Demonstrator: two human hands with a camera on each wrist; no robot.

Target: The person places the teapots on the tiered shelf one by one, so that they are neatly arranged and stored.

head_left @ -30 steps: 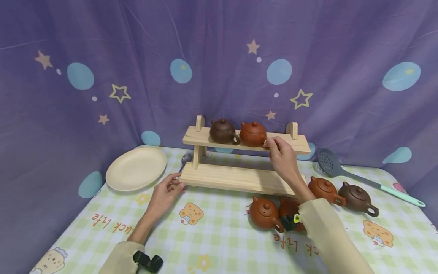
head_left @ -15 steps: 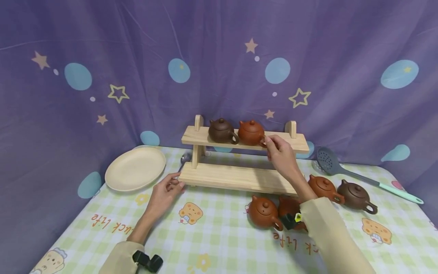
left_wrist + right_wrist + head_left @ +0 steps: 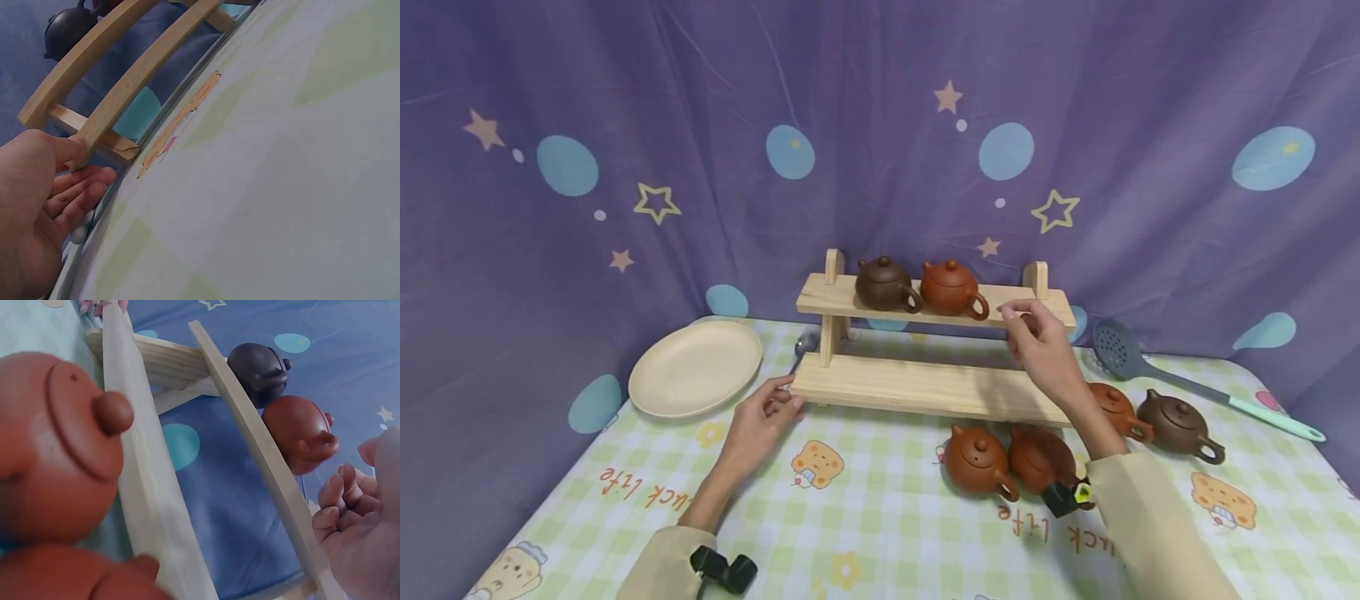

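Note:
A two-tier wooden shelf (image 3: 910, 385) stands mid-table. My left hand (image 3: 763, 421) grips the left end of its lower board, thumb against the board and fingers below in the left wrist view. On the upper board sit a dark brown teapot (image 3: 883, 285) and a reddish-brown teapot (image 3: 950, 287), side by side, handles to the right. Just right of the reddish-brown teapot's handle, my right hand (image 3: 1041, 346) hovers with loosely bent fingers and nothing held. In the right wrist view a gap shows between those fingers (image 3: 334, 487) and the teapot.
Two reddish-brown teapots (image 3: 976, 461) stand before the shelf, one partly behind my right wrist camera. Right of them are another reddish-brown teapot (image 3: 1117, 410) and a dark brown teapot (image 3: 1177, 423). A slotted skimmer (image 3: 1187, 385) lies behind these. A beige plate (image 3: 696, 367) and spoon (image 3: 806, 343) lie left.
My right hand has let go of the reddish-brown teapot's handle and moved slightly right, away from it. The teapot stays on the upper board. My left hand keeps its grip on the shelf.

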